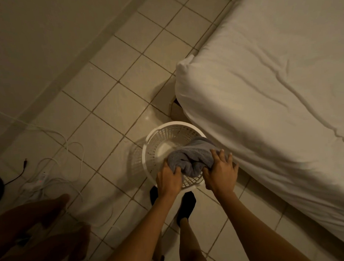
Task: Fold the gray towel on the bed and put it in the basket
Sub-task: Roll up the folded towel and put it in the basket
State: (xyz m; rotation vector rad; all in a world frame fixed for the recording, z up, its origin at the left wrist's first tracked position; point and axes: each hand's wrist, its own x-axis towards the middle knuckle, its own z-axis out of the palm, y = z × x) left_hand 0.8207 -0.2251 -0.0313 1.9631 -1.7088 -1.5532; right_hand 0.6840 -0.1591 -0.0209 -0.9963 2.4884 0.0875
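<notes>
The gray towel [190,157] is bunched and folded, lying across the near right part of the round white lattice basket [157,139], partly inside it. My left hand [168,179] grips the towel's near left edge over the basket rim. My right hand [220,170] presses on the towel's right end, fingers spread over it. The basket stands on the tiled floor beside the corner of the bed [274,90], which has a white sheet.
White cables [69,146] and a power strip [41,178] lie on the tiled floor at left. Another person's legs [39,230] show at the lower left. My feet in dark socks [187,206] stand just below the basket. A wall runs along the upper left.
</notes>
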